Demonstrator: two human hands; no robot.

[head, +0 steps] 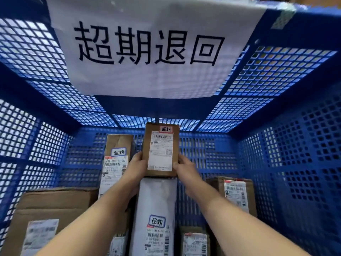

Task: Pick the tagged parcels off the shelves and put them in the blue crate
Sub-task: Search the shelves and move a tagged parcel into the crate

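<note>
I look down into the blue mesh crate (287, 145). A small brown cardboard parcel (160, 150) with a white shipping label and a red-edged handwritten tag is held low inside it, between both hands. My left hand (135, 165) grips its left edge and my right hand (184, 167) grips its right edge. The parcel sits just above the far end of a white bag parcel (156, 204) that bears a blue-edged tag.
A paper sign (147, 47) with large black characters hangs on the crate's far wall. Inside lie a tall brown tagged parcel (118, 145), a large carton (46, 215) at left, a box (238, 193) at right and a small one (195, 241) near the front.
</note>
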